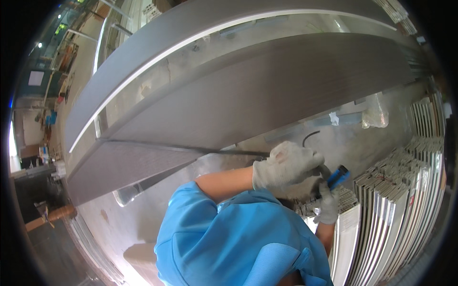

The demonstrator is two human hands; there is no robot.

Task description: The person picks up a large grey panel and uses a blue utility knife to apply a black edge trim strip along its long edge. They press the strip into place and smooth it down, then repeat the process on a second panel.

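Observation:
My left hand (288, 166), in a pale grey knit glove, is closed with a thin black strip (229, 152) running into it. The strip stretches left across the edge of a large dark grey panel (267, 90). A short curved black end (311, 135) sticks up just beyond this hand. Close by on the right, my gloved right hand (328, 205) is closed around a blue-and-black handled tool (338, 176). The tool's working end is hidden between the hands, so I cannot tell its exact kind. My sleeves and shirt are blue.
Stacks of long white-edged profiles (391, 205) stand at the right. Beyond the dark panel lies another long grey panel with a white edge (191, 45). Clear plastic wrap (376, 112) and a white scrap (334, 118) lie on the grey surface (353, 143). Shelving and equipment fill the far left.

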